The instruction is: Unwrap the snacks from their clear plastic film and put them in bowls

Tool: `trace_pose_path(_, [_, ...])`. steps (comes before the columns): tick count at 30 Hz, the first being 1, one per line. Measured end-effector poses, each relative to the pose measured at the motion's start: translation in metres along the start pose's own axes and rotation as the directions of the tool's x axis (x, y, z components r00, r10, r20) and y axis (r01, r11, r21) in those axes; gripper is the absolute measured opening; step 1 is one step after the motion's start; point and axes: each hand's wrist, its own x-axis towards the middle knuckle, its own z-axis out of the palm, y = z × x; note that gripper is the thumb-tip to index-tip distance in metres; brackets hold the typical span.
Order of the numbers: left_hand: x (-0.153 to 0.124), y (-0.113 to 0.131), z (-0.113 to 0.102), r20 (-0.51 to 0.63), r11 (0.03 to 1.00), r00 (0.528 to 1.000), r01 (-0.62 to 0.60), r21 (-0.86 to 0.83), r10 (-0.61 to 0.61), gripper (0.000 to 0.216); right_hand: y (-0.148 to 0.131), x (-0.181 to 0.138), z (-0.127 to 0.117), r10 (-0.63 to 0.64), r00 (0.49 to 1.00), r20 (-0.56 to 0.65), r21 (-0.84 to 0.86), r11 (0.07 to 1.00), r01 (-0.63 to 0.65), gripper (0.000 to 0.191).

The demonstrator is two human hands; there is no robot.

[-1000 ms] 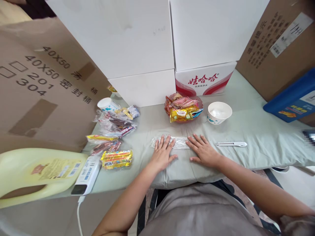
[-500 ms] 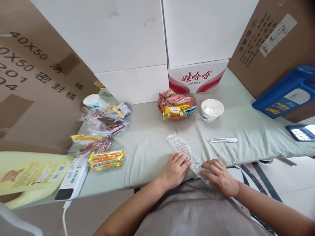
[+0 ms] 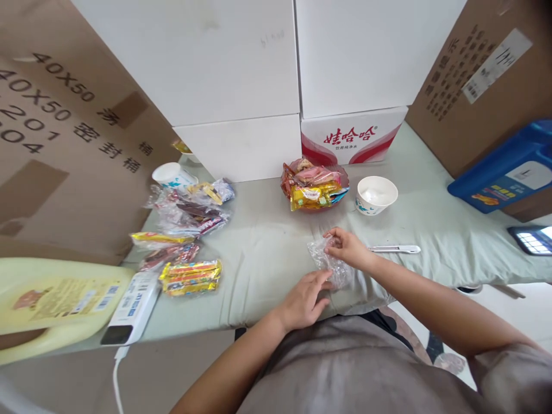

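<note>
A crumpled sheet of clear plastic film (image 3: 342,275) lies on the cloth-covered table in front of me. My right hand (image 3: 348,249) is at its far edge, fingers curled and thumb bent in around the film. Against the film's near left side rests my left hand (image 3: 305,300), its fingers stretched out and the thumb apart. Partly behind my right forearm is a white utility knife (image 3: 399,249). Beyond the hands stands a red see-through bowl (image 3: 307,208) full of wrapped snacks, with a white paper bowl (image 3: 376,198) to its right.
Wrapped snacks (image 3: 190,213), a paper cup (image 3: 172,174), a white power bank (image 3: 133,307) with a cable and a yellow jug (image 3: 56,305) are on the left. At right are a blue bottle (image 3: 500,172) and a phone (image 3: 532,238). White boxes (image 3: 241,146) and cardboard cartons wall the back and sides.
My right hand has moved up and left, from the film's near right end to its far side. The film has gone from a long strip to a shorter bunch. My left hand has shifted only slightly.
</note>
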Motion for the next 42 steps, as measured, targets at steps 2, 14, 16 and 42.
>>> trace_pose_path(2, [0.001, 0.0, -0.001, 0.022, 1.0, 1.0, 0.014, -0.006, -0.014, 0.072, 0.004, 0.011, 0.01, 0.039, 0.998, -0.048, -0.087, 0.995, -0.043, 0.031])
trace_pose_path(14, [0.003, 0.007, -0.005, 0.001, 0.994, 0.999, -0.043, 0.102, 0.043, 0.036, 0.01, 0.003, 0.034, -0.123, 0.987, -0.106, -0.529, 0.847, 0.049, 0.032])
trace_pose_path(16, [0.007, 0.008, -0.014, -0.112, 0.992, 0.993, -0.02, 0.128, 0.034, 0.03, 0.008, 0.003, 0.036, -0.124, 0.988, -0.095, -0.569, 0.821, 0.048, 0.031])
trace_pose_path(42, [0.044, -0.034, -0.033, -0.072, 0.86, 0.986, 0.167, 0.483, -0.151, 0.044, 0.046, -0.107, 0.025, -0.528, 0.783, 0.329, -0.682, 0.44, 0.584, 0.046])
